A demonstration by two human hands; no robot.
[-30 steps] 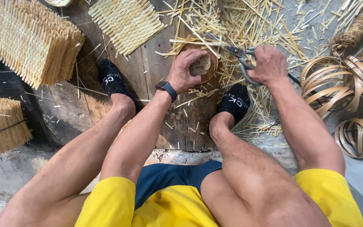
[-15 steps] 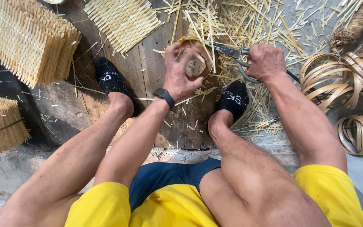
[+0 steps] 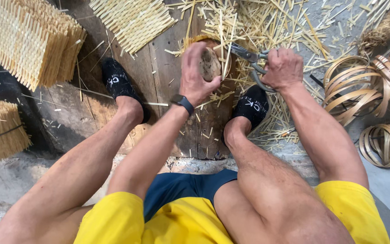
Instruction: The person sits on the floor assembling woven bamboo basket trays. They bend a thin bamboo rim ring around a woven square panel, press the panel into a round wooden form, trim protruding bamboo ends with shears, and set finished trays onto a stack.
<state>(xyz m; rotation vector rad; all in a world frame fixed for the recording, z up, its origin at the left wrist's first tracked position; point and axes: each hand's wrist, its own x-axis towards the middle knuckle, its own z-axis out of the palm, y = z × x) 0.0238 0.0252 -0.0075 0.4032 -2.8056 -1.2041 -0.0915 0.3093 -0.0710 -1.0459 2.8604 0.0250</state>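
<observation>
My left hand (image 3: 196, 72) grips a small round woven bamboo piece (image 3: 211, 63), holding it up above a wooden board (image 3: 168, 86). A dark watch sits on that wrist. My right hand (image 3: 284, 67) is closed on the handles of metal shears (image 3: 249, 58), whose blades point left and touch the right edge of the woven piece. Both hands are between my knees, above my feet in black socks.
Bamboo strip offcuts (image 3: 267, 27) litter the ground behind the hands. Stacks of woven bamboo mats (image 3: 28, 43) stand at the left, another mat (image 3: 134, 20) lies at the top. Coiled bamboo hoops (image 3: 375, 86) lie at the right.
My left hand has lifted and turned the woven piece upward. The shears have moved left and their blades now meet its edge.
</observation>
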